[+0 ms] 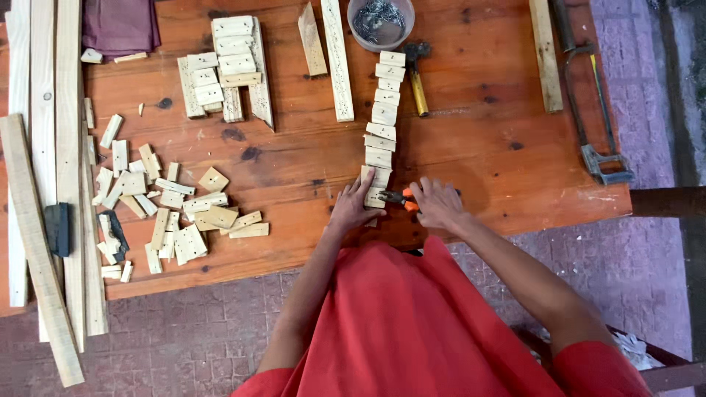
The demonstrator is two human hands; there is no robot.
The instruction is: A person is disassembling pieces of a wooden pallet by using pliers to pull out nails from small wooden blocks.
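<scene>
My left hand (pixel 353 207) presses on the nearest small wooden block (pixel 375 195), at the near end of a row of pale blocks (pixel 384 117) running away across the brown table (pixel 471 147). My right hand (pixel 439 204) grips orange-handled pliers (pixel 398 197), whose jaws meet that same block from the right. Both hands are close together near the table's front edge. What the jaws hold is too small to tell.
A bowl of nails (pixel 380 22) and a hammer (pixel 417 77) lie beyond the row. A hacksaw (pixel 592 110) lies right. Stacked drilled blocks (pixel 224 70) sit far left; loose offcuts (pixel 165 209) are scattered near left. Long slats (pixel 44 184) line the left edge.
</scene>
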